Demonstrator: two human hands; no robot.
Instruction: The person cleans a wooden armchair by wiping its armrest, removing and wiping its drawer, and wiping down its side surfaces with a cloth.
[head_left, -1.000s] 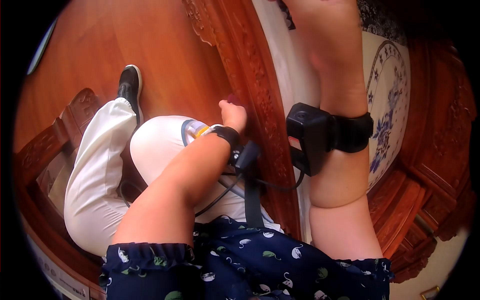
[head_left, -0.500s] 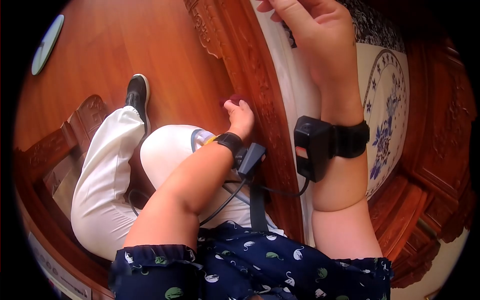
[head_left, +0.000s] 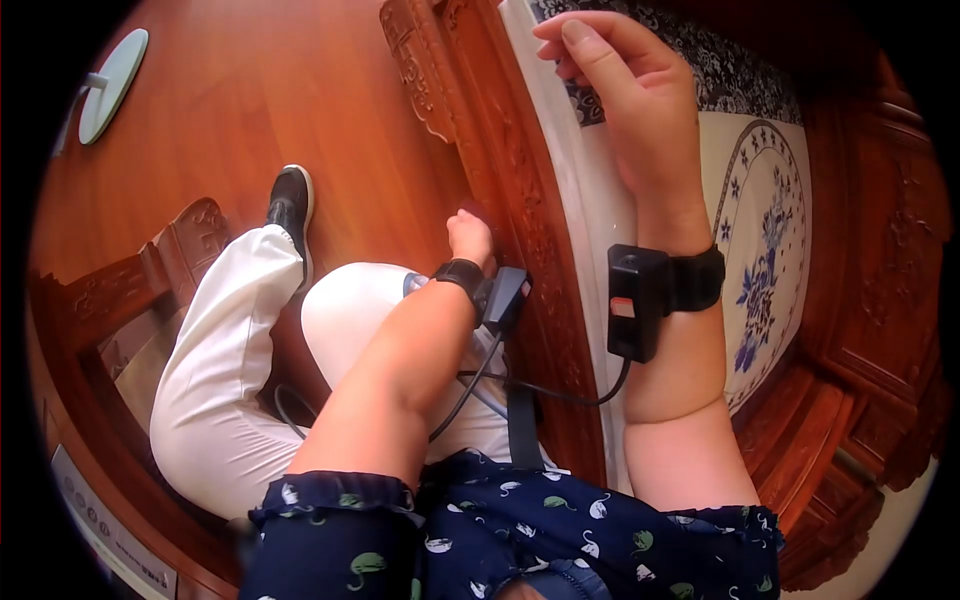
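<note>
My right hand is raised over the edge of the table, its fingers curled and the thumb resting close to the index finger. Whatever may be pinched there is too small or hidden to see. Lower and to the left, my left hand is closed beside the carved table side, above my knee. A dark red patch shows faintly at its fingertips and blends with the wood, so I cannot make out what it is. Each wrist wears a strap with a black device, the left device and the right device, joined by a black cable.
A carved wooden table with a white edge carries a cloth with blue flowers. Carved wooden furniture stands at the right, a chair at the left. A pale round base stands on the wooden floor.
My right hand now shows fully, lower in the view. My left hand has shifted slightly down and left, and the dark red thing at its fingers shows less. The view has shifted a little.
</note>
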